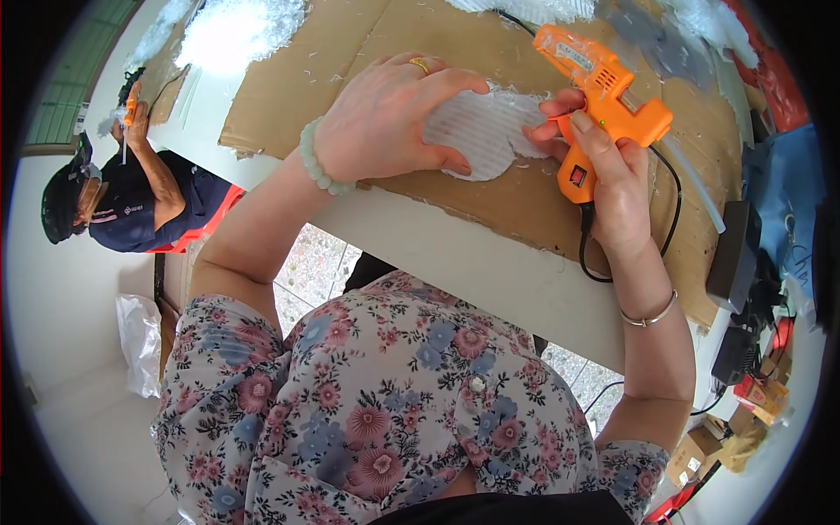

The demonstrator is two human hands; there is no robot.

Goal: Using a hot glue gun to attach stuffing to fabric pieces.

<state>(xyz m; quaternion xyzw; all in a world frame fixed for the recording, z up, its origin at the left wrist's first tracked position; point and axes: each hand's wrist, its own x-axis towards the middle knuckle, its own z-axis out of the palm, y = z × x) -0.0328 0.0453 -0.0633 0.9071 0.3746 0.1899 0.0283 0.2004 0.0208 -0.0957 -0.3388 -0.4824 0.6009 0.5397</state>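
White piece [477, 136], one, between two hands [372, 118] [619, 188], one orange glue gun [605, 92] in right

At the upper centre, the left hand [381, 118] curves, fingers apart, beside a white ribbed piece [481, 131] on brown cardboard [503, 210]. At the upper right, the right hand [619, 192] grips an orange glue gun [604, 83].
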